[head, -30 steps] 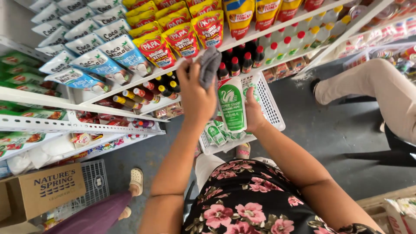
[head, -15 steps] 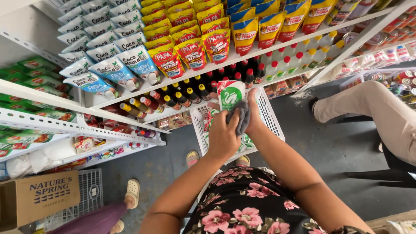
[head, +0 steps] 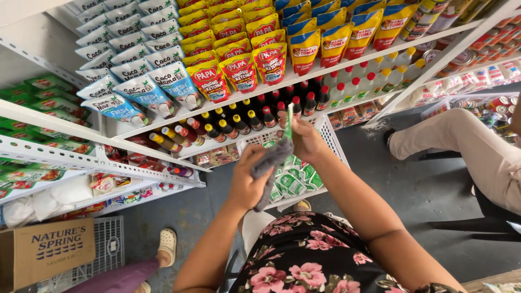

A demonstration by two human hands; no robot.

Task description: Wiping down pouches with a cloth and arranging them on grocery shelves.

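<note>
Left hand (head: 247,182) clamps grey cloth (head: 269,165); right hand (head: 308,142) grips edge-on green pouch (head: 289,122).

Single head-worn view, steeply downward and close over both forearms, toward slanting shop shelves (head: 163,163) and floor.

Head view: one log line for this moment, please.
left hand: grey cloth | right hand: green pouch, edge-on | below: white basket of pouches

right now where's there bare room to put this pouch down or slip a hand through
Bare grey floor lies between the white plastic crate and the seated person's beige trouser leg. More floor shows left of the crate, by the cardboard box. The crate is filled with green pouches, and the white metal shelves are packed tight.
</note>
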